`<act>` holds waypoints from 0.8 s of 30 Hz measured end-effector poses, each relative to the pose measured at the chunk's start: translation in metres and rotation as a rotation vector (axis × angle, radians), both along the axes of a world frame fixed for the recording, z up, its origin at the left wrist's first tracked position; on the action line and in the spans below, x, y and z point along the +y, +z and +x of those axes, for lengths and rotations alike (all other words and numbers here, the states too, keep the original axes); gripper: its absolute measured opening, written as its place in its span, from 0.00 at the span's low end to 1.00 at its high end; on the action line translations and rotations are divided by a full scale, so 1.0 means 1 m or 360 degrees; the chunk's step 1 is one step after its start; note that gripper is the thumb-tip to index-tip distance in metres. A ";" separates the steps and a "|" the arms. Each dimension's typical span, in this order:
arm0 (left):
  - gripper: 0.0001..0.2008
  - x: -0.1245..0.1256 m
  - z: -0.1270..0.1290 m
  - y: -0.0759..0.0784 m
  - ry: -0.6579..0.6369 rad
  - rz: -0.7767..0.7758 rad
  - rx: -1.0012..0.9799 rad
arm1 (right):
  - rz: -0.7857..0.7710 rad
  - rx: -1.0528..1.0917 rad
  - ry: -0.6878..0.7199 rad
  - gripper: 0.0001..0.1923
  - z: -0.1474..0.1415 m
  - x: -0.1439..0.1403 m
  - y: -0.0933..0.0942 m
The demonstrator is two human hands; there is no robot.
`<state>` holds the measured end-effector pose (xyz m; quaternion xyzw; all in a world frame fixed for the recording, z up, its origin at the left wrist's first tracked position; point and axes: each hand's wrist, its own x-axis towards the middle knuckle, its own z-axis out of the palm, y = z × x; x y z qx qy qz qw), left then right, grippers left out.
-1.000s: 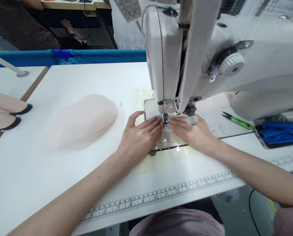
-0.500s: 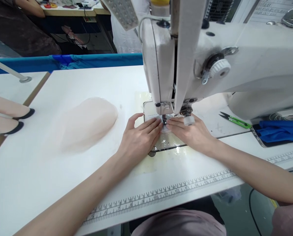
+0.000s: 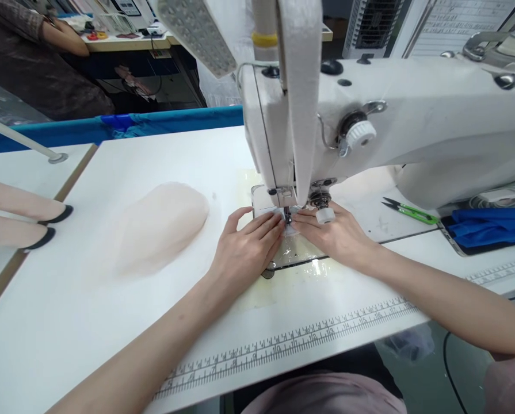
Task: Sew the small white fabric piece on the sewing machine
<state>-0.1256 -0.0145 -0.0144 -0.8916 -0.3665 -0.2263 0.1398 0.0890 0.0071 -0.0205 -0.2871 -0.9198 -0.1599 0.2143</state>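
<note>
My left hand (image 3: 248,241) lies flat to the left of the presser foot (image 3: 287,215), its fingers stretched toward the foot and its thumb apart. On the other side, my right hand (image 3: 332,230) rests with extended fingertips close to the foot, its thumb not clearly seen. Between the fingertips a small pale, see-through piece (image 3: 290,230) lies under the foot on the metal plate (image 3: 296,256); most of it is hidden by the fingers. The white sewing machine (image 3: 266,132) stands over both hands. A sheer beige fabric piece (image 3: 164,224) lies on the table to the left.
Green thread snips (image 3: 412,211) lie right of the machine, near a dark tray with blue cloth (image 3: 490,227). A printed ruler (image 3: 278,349) runs along the front edge. Beige rolls with dark ends (image 3: 24,230) lie at left. Another person's arm (image 3: 65,37) shows beyond the table.
The camera view has shifted slightly, so the machine head appears lower and further left. Both hands remain in nearly the same place beside the presser foot.
</note>
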 end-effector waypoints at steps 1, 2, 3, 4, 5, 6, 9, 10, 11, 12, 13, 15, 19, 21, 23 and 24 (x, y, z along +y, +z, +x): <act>0.12 0.000 0.000 0.000 0.0030 -0.0003 0.0005 | 0.0001 0.0005 -0.0002 0.13 0.000 0.000 0.000; 0.13 -0.001 0.000 0.000 0.0066 -0.0007 0.0013 | -0.0002 0.0012 -0.0004 0.13 0.000 0.000 0.000; 0.16 -0.002 0.000 0.000 0.0103 -0.0014 0.0026 | -0.0013 0.0020 -0.0009 0.14 0.001 -0.001 0.001; 0.18 -0.004 0.001 0.001 0.0137 -0.0016 0.0051 | -0.0032 0.0032 -0.0014 0.14 0.001 -0.001 0.002; 0.20 -0.006 0.001 0.003 0.0168 -0.0006 0.0083 | -0.0050 0.0050 -0.0017 0.14 0.001 -0.002 0.003; 0.19 -0.008 0.001 0.005 0.0187 0.0018 0.0115 | -0.0060 0.0073 -0.0014 0.14 0.001 -0.003 0.005; 0.11 -0.012 0.000 0.012 0.0151 0.0185 0.0144 | -0.0006 0.0136 -0.0002 0.15 -0.001 -0.007 0.009; 0.10 -0.012 0.000 0.014 0.0123 0.0248 0.0131 | 0.0030 0.0143 -0.0005 0.16 -0.001 -0.009 0.010; 0.08 -0.012 -0.001 0.016 0.0093 0.0284 0.0114 | 0.0056 0.0143 -0.0007 0.16 -0.002 -0.010 0.011; 0.07 -0.011 -0.002 0.017 0.0064 0.0279 0.0099 | 0.0067 0.0144 -0.0004 0.17 -0.003 -0.012 0.012; 0.05 -0.010 -0.003 0.018 0.0042 0.0237 0.0077 | 0.0064 0.0147 0.0010 0.17 -0.004 -0.013 0.012; 0.07 -0.008 -0.005 0.018 -0.0005 0.0084 0.0013 | 0.0032 0.0139 0.0058 0.17 -0.005 -0.016 0.013; 0.06 -0.005 -0.007 0.017 -0.0056 -0.0025 -0.0112 | 0.0069 0.0076 0.0037 0.20 -0.006 -0.020 0.015; 0.08 -0.005 -0.006 0.016 -0.0091 -0.0103 -0.0151 | 0.0057 0.0086 -0.0001 0.20 -0.006 -0.021 0.016; 0.11 -0.005 -0.004 0.014 -0.0131 -0.0243 -0.0179 | -0.0031 0.0094 -0.0041 0.17 -0.006 -0.023 0.017; 0.12 -0.005 -0.002 0.012 -0.0141 -0.0306 -0.0182 | -0.0086 0.0085 -0.0069 0.15 -0.006 -0.023 0.017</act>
